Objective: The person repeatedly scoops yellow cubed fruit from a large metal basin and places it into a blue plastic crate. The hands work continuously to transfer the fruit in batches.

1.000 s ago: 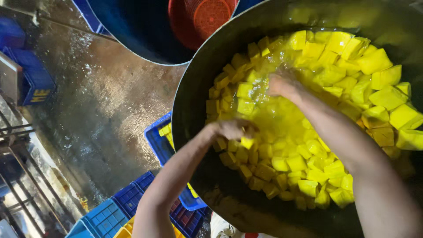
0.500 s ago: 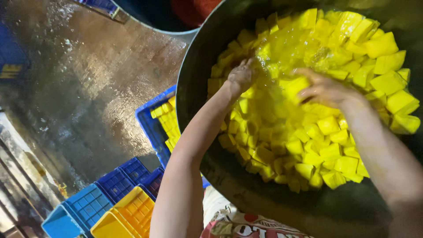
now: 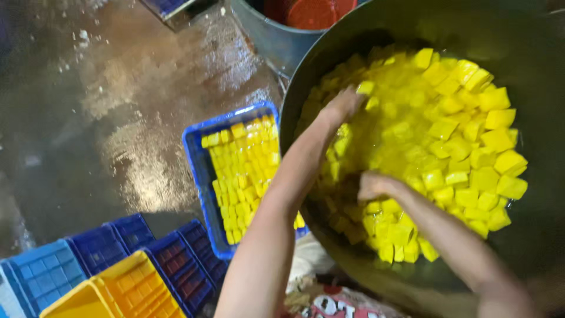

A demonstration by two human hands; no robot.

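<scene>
- Yellow, wet cube-shaped pieces fill the large dark metal basin.
- Left hand reaches in near the basin's left rim, fingers curled among the cubes; its grip cannot be told.
- Right hand presses down, fingers buried, near the basin's lower edge.
- Blue plastic crate beside the basin holds rows of cubes.

Both hands are down in a big dark pan of yellow cubes: left hand at ten o'clock, right hand near centre. At nine o'clock of the pan, a blue crate of the same cubes sits on the wet floor
</scene>
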